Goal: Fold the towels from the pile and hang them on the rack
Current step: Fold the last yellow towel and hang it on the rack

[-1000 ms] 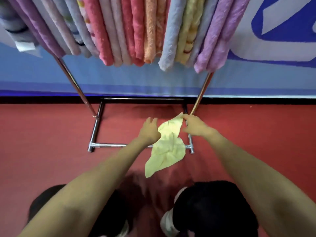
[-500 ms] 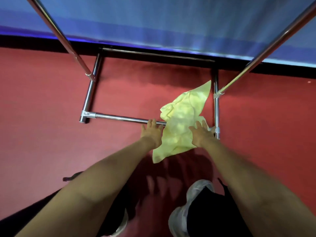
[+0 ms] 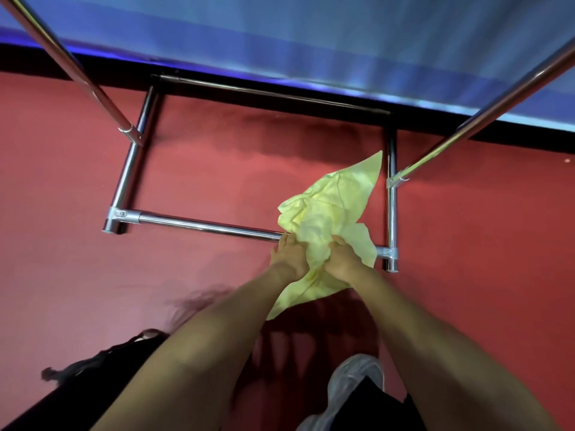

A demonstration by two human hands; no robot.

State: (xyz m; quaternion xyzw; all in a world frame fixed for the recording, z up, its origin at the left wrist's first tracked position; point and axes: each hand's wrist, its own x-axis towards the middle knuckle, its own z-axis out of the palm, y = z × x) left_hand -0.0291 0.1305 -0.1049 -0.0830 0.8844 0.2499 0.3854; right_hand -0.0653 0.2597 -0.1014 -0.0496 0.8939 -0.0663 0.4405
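Note:
A crumpled pale yellow towel (image 3: 333, 209) lies on the red floor, draped over the front base bar of the metal rack (image 3: 199, 224), near its right corner. My left hand (image 3: 287, 255) presses on the towel's left edge with its fingers bent into the cloth. My right hand (image 3: 340, 259) bunches the towel's middle in a closed grip. The rack's two slanted uprights rise out of view at the top left and top right; the hanging towels are out of frame.
The rack base forms a rectangle on the red floor (image 3: 77, 275), backed by a blue wall (image 3: 311, 35) with a black skirting. My light shoe (image 3: 351, 387) and dark trouser legs show at the bottom.
The view has dropped from the hung towels to the floor. The towel has landed on the rack base, and both hands have come down and closed on it.

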